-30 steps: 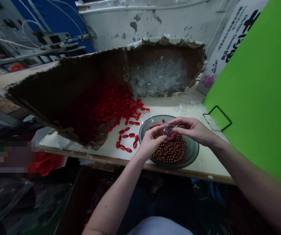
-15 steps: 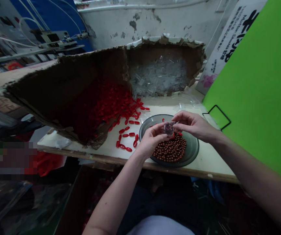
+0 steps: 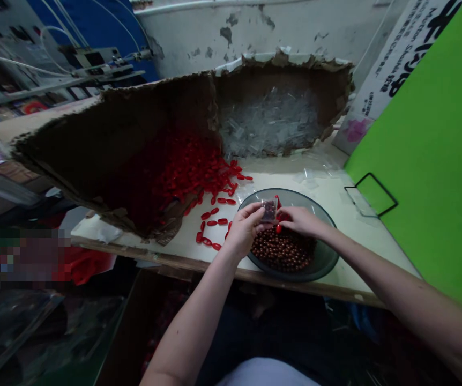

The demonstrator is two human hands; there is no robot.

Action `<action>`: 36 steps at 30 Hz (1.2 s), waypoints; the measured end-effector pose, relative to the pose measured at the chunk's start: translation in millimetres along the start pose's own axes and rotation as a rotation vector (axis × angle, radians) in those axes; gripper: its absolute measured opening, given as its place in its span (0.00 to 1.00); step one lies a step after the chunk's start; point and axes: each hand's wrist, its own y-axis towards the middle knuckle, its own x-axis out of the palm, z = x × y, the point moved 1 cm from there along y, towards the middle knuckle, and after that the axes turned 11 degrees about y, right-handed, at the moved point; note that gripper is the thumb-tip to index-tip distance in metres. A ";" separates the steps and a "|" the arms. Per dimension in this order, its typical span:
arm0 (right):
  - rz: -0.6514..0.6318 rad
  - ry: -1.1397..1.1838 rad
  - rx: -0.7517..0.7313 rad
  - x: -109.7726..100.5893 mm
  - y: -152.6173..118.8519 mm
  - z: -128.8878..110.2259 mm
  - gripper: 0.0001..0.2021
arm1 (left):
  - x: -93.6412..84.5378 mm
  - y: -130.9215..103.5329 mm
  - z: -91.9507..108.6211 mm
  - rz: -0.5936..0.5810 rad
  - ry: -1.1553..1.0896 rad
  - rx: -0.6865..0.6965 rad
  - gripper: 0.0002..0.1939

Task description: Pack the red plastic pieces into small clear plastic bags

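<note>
Dim, cool light falls around the bowl (image 3: 326, 254), palest on the bench (image 3: 279, 171) behind it. Left of the bowl, the cardboard box (image 3: 74, 153) is deeply shadowed inside. Tiny glints dot the brown beads (image 3: 283, 252) within the bowl. Far left of it, a pixelated patch (image 3: 32, 260) sits amid stretched, blurry clutter (image 3: 14, 332).

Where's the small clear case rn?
Head view, just right of centre: the small clear case is in the left hand, over the bowl of brown beads.
</note>
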 end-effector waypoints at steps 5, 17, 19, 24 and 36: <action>-0.042 -0.103 0.011 28.1 11.2 14.4 0.16 | -9.7 -1.7 5.2 0.061 -0.005 0.052 0.17; 0.228 0.468 0.171 -20.7 -26.7 0.1 0.11 | -17.9 -9.2 -4.3 0.056 0.048 0.097 0.16; 0.287 0.801 0.220 -26.8 -35.5 -3.1 0.10 | -14.5 -10.5 -11.2 0.026 0.061 0.083 0.16; 0.349 1.072 0.134 -29.4 -55.3 -21.4 0.11 | -2.7 -15.3 -26.9 -0.064 0.083 0.054 0.15; 0.289 0.931 0.024 -2.5 -76.5 -53.8 0.11 | 5.4 -11.8 -19.5 0.057 -0.031 0.114 0.16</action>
